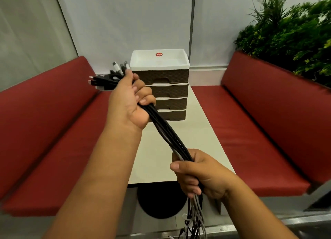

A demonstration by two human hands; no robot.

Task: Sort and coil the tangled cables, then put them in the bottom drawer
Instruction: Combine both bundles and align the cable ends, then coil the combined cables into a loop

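Left hand, frame centre, fingers curled tight round bundled cables; right hand, lower right, clamped likewise. Drawer unit behind, bottom drawer closed.

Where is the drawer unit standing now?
In the head view, the drawer unit stands at the far end of the table, against the wall, between the two red benches.

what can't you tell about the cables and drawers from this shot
- Cables, head view: the count is unclear, since the strands overlap and both hands, left and right, cover parts.
- Their lower ends: cut off by the bottom edge.
- Drawers: all closed, contents hidden; the left hand covers their left side.
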